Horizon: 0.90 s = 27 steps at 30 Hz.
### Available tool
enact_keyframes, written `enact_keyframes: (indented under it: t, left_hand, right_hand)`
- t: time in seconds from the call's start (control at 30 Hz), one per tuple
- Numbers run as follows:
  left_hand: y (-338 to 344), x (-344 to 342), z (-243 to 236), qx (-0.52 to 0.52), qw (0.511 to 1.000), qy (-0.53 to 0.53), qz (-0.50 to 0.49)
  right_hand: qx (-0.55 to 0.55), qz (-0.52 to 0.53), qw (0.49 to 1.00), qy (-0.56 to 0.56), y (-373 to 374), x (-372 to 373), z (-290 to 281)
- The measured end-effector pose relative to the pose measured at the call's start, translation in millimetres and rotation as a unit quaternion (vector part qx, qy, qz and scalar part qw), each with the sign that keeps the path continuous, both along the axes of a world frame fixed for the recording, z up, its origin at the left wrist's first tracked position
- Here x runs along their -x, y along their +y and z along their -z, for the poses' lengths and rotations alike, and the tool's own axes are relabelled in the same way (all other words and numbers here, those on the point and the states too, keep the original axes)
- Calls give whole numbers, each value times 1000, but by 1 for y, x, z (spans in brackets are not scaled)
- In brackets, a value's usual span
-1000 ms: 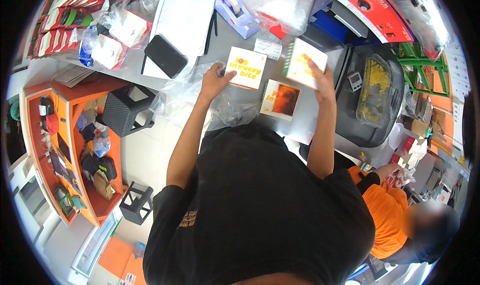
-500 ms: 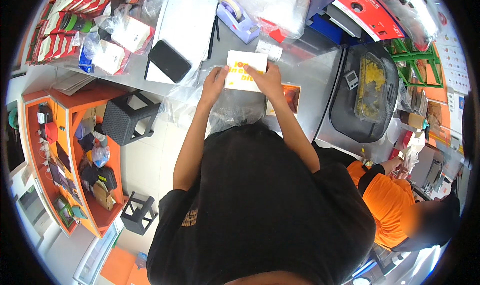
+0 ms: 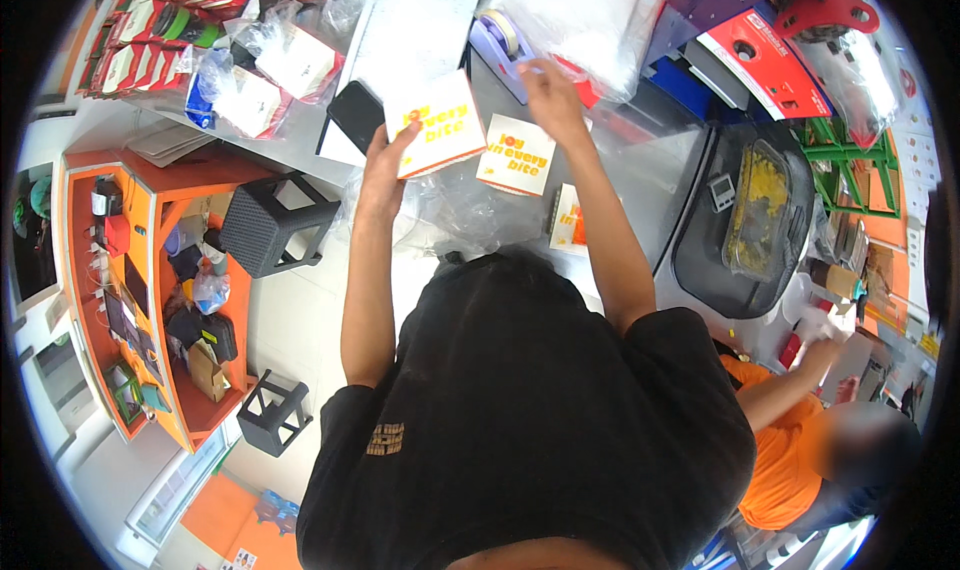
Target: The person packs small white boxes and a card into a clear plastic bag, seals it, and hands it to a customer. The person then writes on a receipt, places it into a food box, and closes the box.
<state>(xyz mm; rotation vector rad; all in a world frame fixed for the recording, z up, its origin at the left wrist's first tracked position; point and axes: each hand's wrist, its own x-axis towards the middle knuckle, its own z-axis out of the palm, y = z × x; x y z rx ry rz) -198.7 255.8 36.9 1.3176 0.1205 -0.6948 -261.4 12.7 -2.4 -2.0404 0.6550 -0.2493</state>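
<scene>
White card square (image 3: 440,125) with yellow lettering is hanging tilted above the worktop (image 3: 640,140), up in the left hand (image 3: 383,162), thumb pressing its face, other fingers mostly hiding behind. Nearest the body, a third card (image 3: 567,217) is lying partly behind the right forearm, and crumpled clear plastic (image 3: 440,215) is spreading beside it. Slightly farther, a second card (image 3: 515,157) is lying flat, between the held one and the right arm. Right hand (image 3: 550,95) is hovering by the near end of the lilac tape dispenser (image 3: 497,58), fingers bending; can't tell if they're pinching tape or touching the dispenser. Change: half a second ago both hands were meeting at the cards; now they're working apart, so the left is carrying its card alone while the right is being freed for the dispenser. Beyond the held card, a black phone (image 3: 355,117) is showing partly covered, with paper sheets (image 3: 420,25) lying past it. Farther right, a co-worker in orange (image 3: 775,490) is reaching over other items, too blurred to name.
</scene>
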Motion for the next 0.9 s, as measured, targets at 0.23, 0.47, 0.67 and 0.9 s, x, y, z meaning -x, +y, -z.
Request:
enact_keyframes:
  t: [0.23, 0.47, 0.67, 0.9]
  left_hand:
    - [14, -29, -60, 46, 999, -6, 15]
    - [19, -39, -104, 67, 998, -12, -8]
    - [13, -51, -110, 80, 996, -19, 24]
    - [-28, -22, 27, -104, 973, -202, -40]
  right_hand:
    - [84, 5, 995, 55, -50, -28, 53]
    - [-214, 75, 973, -29, -50, -10, 59]
    - [-256, 41, 964, -64, -53, 12, 74]
    - [-231, -18, 972, -35, -71, 10, 80]
